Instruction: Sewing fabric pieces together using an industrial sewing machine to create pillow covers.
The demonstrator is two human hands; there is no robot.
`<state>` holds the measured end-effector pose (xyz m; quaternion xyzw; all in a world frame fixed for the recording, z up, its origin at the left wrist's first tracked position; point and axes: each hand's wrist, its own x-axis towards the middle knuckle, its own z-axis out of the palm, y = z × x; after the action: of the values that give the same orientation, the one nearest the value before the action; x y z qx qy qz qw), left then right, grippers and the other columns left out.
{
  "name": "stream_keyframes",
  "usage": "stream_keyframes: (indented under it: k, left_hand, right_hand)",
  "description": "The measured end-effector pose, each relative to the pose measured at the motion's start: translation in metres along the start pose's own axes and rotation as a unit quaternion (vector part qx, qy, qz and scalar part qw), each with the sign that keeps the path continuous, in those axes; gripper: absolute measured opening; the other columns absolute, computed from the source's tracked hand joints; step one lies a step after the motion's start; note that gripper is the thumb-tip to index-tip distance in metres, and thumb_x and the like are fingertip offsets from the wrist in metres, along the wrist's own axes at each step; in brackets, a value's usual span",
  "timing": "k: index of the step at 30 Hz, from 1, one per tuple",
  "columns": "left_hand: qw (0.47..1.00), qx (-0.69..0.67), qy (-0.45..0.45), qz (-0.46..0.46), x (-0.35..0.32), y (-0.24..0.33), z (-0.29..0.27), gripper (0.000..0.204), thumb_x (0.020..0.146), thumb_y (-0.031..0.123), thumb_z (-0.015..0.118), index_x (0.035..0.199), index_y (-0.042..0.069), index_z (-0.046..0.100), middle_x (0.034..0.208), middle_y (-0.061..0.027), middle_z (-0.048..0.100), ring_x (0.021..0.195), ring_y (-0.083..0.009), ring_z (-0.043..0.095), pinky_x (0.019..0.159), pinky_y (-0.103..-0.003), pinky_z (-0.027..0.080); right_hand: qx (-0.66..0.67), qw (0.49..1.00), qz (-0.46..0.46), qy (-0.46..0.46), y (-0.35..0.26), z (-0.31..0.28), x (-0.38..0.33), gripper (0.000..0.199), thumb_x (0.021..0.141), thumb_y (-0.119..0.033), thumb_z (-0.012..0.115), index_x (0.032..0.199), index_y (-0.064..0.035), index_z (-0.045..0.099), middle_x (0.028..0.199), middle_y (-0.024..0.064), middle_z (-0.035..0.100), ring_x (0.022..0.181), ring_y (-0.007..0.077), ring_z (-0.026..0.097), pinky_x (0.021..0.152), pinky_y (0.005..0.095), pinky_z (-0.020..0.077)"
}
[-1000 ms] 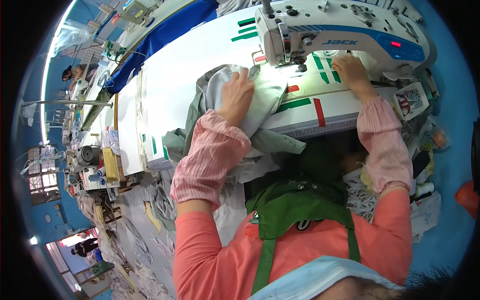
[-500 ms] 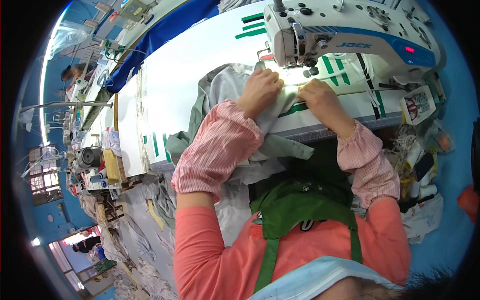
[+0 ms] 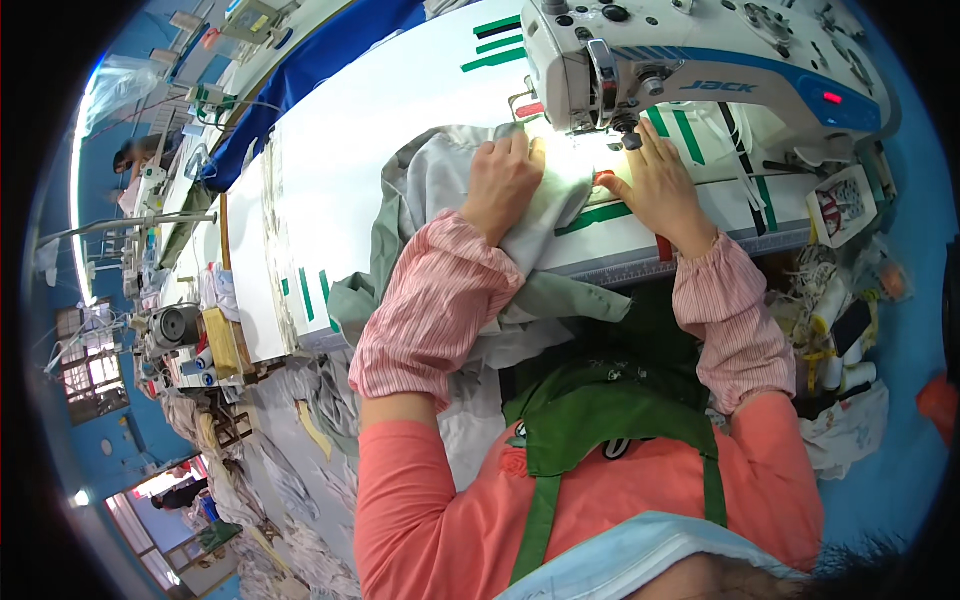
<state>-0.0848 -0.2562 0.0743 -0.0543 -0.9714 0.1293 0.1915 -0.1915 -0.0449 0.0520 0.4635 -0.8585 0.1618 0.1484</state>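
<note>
A pale grey garment (image 3: pixel 440 180) with darker grey-green edges lies bunched on the white sewing table left of the needle area. Part of it hangs over the front edge toward my lap. My left hand (image 3: pixel 503 185) is closed on the garment, its fingers curled into the cloth just left of the sewing machine (image 3: pixel 660 80). Beside the presser foot, my right hand (image 3: pixel 660 190) rests with fingers stretched out and thumb apart, holding nothing that I can see. Its fingertips are partly hidden below the machine head. A small red piece (image 3: pixel 603 178) shows by the right thumb.
Green tape strips (image 3: pixel 597 217) mark the table. A white box (image 3: pixel 842 207) with small tools stands at the right, above thread cones (image 3: pixel 830 305) and scraps. Blue cloth (image 3: pixel 300 75) runs along the far side. Another person (image 3: pixel 140 155) sits far left.
My right hand has gone from a pinch by the cloth to stretched fingers, a little farther right and up beside the presser foot. My left hand has shifted slightly left, still on the garment.
</note>
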Motion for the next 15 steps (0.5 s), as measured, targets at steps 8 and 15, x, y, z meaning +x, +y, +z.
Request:
stream_keyframes:
  k: [8,15]
  left_hand:
    - [0.999,0.026,0.004,0.020,-0.002,0.002,0.002,0.016,0.075,0.010,0.057,0.090,0.007,0.063,0.077,-0.0028,0.054,0.071,-0.0165,0.056,0.059,-0.030,0.041]
    - [0.999,0.041,-0.024,0.019,-0.002,0.002,0.001,0.028,0.077,0.011,0.055,0.102,0.008,0.065,0.078,-0.0015,0.053,0.072,-0.0145,0.058,0.061,-0.029,0.044]
  right_hand:
    - [-0.025,0.998,0.032,-0.050,0.021,0.004,-0.002,0.076,0.092,-0.057,0.039,0.134,0.0068,0.038,0.142,0.0250,0.035,0.136,0.0351,0.030,0.109,0.0432,0.0272]
    - [-0.140,0.974,0.153,-0.091,0.025,-0.010,-0.010,0.073,0.091,-0.063,0.034,0.142,-0.0100,0.037,0.144,0.0270,0.031,0.137,0.0410,0.025,0.106,0.0548,0.0236]
